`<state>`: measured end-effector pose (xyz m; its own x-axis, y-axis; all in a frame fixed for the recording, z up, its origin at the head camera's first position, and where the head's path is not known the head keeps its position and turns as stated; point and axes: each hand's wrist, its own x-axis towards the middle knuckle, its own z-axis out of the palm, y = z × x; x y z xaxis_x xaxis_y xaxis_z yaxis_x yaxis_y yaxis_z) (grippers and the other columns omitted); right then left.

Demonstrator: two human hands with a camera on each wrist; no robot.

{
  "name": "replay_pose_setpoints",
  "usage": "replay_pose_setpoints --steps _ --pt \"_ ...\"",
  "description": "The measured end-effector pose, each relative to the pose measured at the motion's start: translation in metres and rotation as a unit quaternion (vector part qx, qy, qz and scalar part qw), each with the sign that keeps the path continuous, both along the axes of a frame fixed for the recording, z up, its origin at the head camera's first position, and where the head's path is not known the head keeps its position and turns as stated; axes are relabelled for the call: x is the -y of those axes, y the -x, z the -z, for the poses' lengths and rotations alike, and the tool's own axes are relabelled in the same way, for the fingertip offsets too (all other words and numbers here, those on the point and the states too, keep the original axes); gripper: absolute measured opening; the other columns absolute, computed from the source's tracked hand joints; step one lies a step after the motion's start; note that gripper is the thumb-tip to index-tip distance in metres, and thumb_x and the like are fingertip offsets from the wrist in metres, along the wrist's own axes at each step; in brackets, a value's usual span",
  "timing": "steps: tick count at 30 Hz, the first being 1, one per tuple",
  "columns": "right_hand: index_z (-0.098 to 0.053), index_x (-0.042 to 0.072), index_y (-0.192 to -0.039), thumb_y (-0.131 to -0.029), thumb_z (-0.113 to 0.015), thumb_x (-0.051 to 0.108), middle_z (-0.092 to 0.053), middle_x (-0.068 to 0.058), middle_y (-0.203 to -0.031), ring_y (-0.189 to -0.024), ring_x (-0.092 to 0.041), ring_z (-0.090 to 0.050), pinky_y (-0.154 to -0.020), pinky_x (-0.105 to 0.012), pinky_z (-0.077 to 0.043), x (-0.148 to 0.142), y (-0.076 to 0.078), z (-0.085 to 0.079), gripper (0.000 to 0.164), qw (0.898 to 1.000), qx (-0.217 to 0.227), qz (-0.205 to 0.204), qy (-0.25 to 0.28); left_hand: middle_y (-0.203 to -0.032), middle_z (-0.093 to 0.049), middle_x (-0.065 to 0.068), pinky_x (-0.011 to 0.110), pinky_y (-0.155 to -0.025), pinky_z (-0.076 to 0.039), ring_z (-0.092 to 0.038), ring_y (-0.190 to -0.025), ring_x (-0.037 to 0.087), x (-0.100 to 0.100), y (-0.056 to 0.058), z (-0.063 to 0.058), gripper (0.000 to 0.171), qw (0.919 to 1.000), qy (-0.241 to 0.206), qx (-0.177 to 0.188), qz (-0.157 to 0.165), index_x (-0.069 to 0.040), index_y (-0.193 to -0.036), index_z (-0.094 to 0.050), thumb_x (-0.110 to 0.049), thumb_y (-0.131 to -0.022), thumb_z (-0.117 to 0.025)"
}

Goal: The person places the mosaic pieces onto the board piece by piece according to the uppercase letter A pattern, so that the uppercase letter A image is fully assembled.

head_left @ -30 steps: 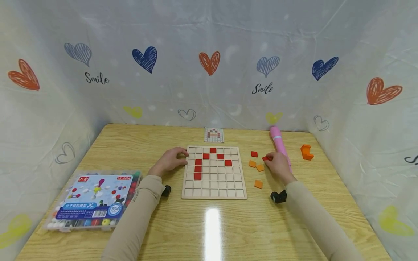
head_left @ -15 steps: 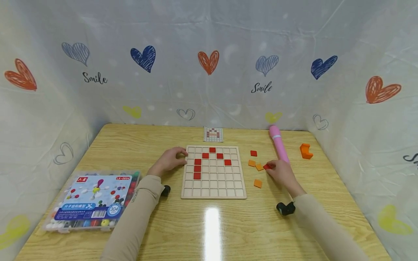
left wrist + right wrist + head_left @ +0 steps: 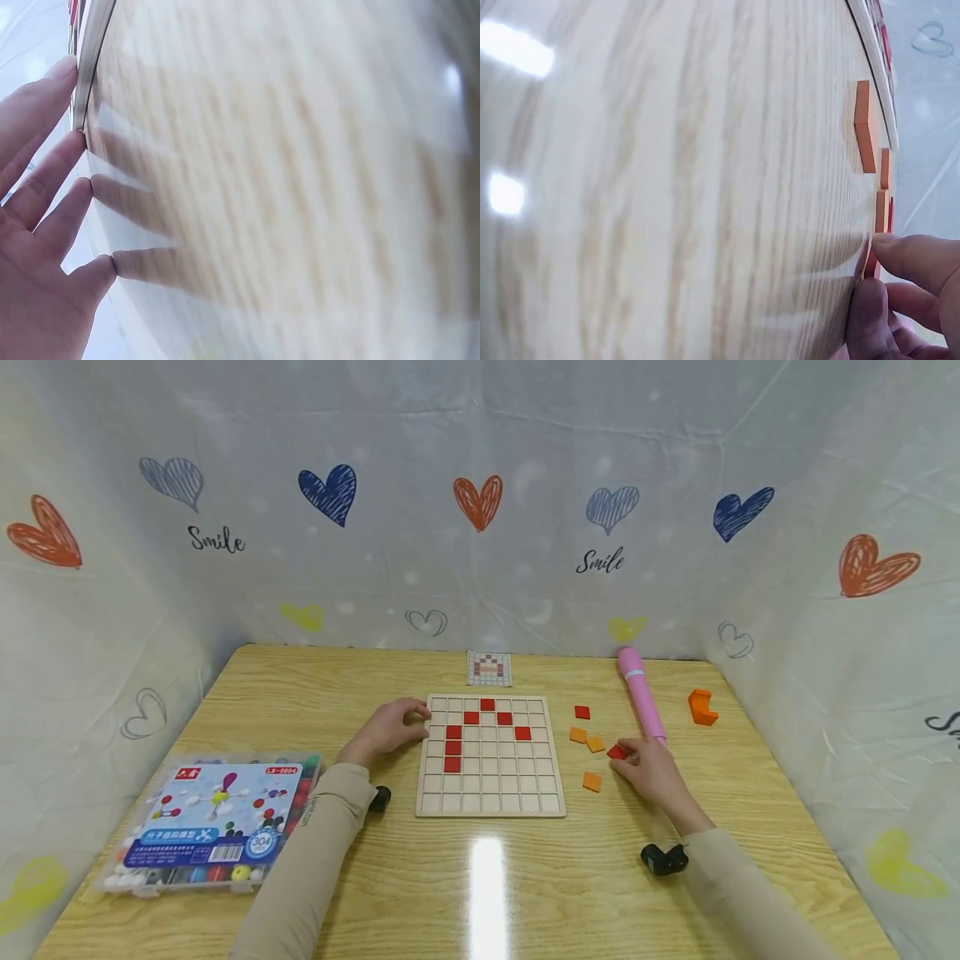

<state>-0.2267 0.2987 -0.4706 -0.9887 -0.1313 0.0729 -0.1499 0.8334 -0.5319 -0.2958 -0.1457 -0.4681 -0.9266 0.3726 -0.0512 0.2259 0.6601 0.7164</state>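
Observation:
A wooden grid board [image 3: 501, 785] lies mid-table, with several red square tiles in its cells, forming an arch. My left hand [image 3: 386, 728] rests at the board's left edge, its fingertips touching the table and the frame; in the left wrist view its fingers [image 3: 56, 176] are spread and fairly straight. To the right of the board, my right hand [image 3: 654, 770] pinches a red square tile [image 3: 617, 752] between thumb and finger, low at the tabletop. Beside it lie another red tile [image 3: 582, 712] and orange tiles [image 3: 592, 782]. The right wrist view shows the pinched tile edge-on, partly hidden by the fingers.
A small pattern card [image 3: 489, 668] lies behind the board. A pink stick-like object [image 3: 642, 695] and an orange bracket-shaped piece [image 3: 702, 707] lie at the back right. A clear boxed molecule-model kit [image 3: 213, 822] sits at the left. Printed curtains surround the table.
My right hand has moved slightly toward the table's front and right, with the red tile at its fingertips shifting the same way. The left hand stays at the board's edge.

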Motion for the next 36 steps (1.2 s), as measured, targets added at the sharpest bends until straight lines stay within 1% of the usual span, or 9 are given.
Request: replay_pose_setpoints --steps 4,9,16,22,25,29,31,33,36 --pt "-0.063 -0.012 -0.119 -0.09 -0.07 0.01 -0.063 -0.026 -0.109 -0.09 -0.035 -0.065 -0.08 -0.05 -0.054 -0.003 -0.001 0.002 0.037 1.0 -0.007 -0.002 0.002 -0.142 -0.05 0.018 0.051 -0.116 -0.027 -0.037 -0.137 0.038 0.0 -0.001 0.0 0.027 1.0 -0.001 0.001 0.0 -0.004 -0.117 -0.065 -0.013 -0.092 -0.069" --pt "-0.065 -0.008 -0.117 -0.091 -0.068 0.009 -0.067 -0.023 -0.109 -0.091 -0.034 -0.066 -0.079 -0.049 -0.055 -0.003 -0.002 0.001 0.031 1.0 0.002 -0.002 0.013 -0.143 -0.049 0.018 0.051 -0.116 -0.027 -0.036 -0.138 0.038 0.001 -0.001 0.001 0.027 1.0 -0.005 0.004 -0.003 -0.004 -0.117 -0.065 -0.013 -0.092 -0.069" --pt "-0.065 -0.005 -0.12 -0.093 -0.067 0.014 -0.068 -0.023 -0.11 -0.094 -0.033 -0.068 -0.08 -0.046 -0.054 0.002 -0.006 -0.002 0.033 0.999 0.007 0.029 0.041 -0.142 -0.049 0.02 0.053 -0.114 -0.029 -0.037 -0.137 0.04 0.001 0.0 0.004 0.026 0.9999 0.0 -0.012 0.002 -0.003 -0.116 -0.064 -0.011 -0.092 -0.067" --pt "-0.065 -0.001 -0.123 -0.093 -0.068 0.015 -0.063 -0.023 -0.118 -0.1 -0.035 -0.068 -0.085 -0.047 -0.055 0.012 -0.009 -0.005 0.034 0.995 -0.007 0.046 0.086 -0.144 -0.049 0.017 0.05 -0.116 -0.027 -0.036 -0.138 0.038 0.001 0.0 0.002 0.027 1.0 0.0 0.001 -0.004 -0.004 -0.117 -0.064 -0.013 -0.092 -0.068" --pt "-0.066 0.0 -0.123 -0.092 -0.069 0.013 -0.059 -0.023 -0.119 -0.099 -0.035 -0.068 -0.082 -0.041 -0.057 0.02 -0.009 -0.006 0.034 0.992 -0.007 0.039 0.117 -0.144 -0.048 0.017 0.05 -0.116 -0.027 -0.036 -0.138 0.037 0.001 0.001 0.003 0.026 1.0 0.002 0.002 -0.005 -0.005 -0.116 -0.065 -0.013 -0.092 -0.069" --pt "-0.065 0.002 -0.127 -0.094 -0.067 0.013 -0.054 -0.022 -0.125 -0.102 -0.032 -0.066 -0.076 -0.026 -0.057 0.031 -0.007 -0.009 0.035 0.987 0.028 0.034 0.157 -0.145 -0.048 0.017 0.05 -0.116 -0.027 -0.035 -0.139 0.037 0.0 0.002 0.003 0.025 1.0 0.004 0.004 -0.006 -0.005 -0.115 -0.065 -0.014 -0.092 -0.069" --pt "-0.064 0.005 -0.129 -0.095 -0.066 0.015 -0.052 -0.021 -0.127 -0.104 -0.031 -0.065 -0.075 -0.023 -0.055 0.037 -0.006 -0.011 0.036 0.984 0.046 0.035 0.169 -0.145 -0.048 0.016 0.049 -0.116 -0.026 -0.036 -0.139 0.036 0.0 0.002 0.002 0.025 0.9999 0.003 0.006 -0.008 -0.006 -0.115 -0.065 -0.014 -0.091 -0.07" --pt "-0.063 0.007 -0.13 -0.095 -0.065 0.016 -0.053 -0.019 -0.128 -0.104 -0.03 -0.064 -0.075 -0.024 -0.055 0.043 -0.005 -0.013 0.036 0.983 0.054 0.033 0.172 -0.144 -0.048 0.016 0.049 -0.116 -0.026 -0.036 -0.139 0.036 0.0 0.001 0.002 0.025 0.9999 0.002 0.006 -0.008 -0.006 -0.114 -0.065 -0.013 -0.091 -0.07" --pt "-0.063 0.008 -0.13 -0.094 -0.066 0.014 -0.055 -0.018 -0.127 -0.106 -0.031 -0.062 -0.08 -0.032 -0.055 0.051 -0.002 -0.016 0.036 0.984 0.049 0.017 0.168 -0.144 -0.048 0.016 0.049 -0.116 -0.026 -0.036 -0.139 0.037 0.0 0.001 0.002 0.025 0.9999 0.001 0.005 -0.009 -0.006 -0.114 -0.065 -0.013 -0.091 -0.07"
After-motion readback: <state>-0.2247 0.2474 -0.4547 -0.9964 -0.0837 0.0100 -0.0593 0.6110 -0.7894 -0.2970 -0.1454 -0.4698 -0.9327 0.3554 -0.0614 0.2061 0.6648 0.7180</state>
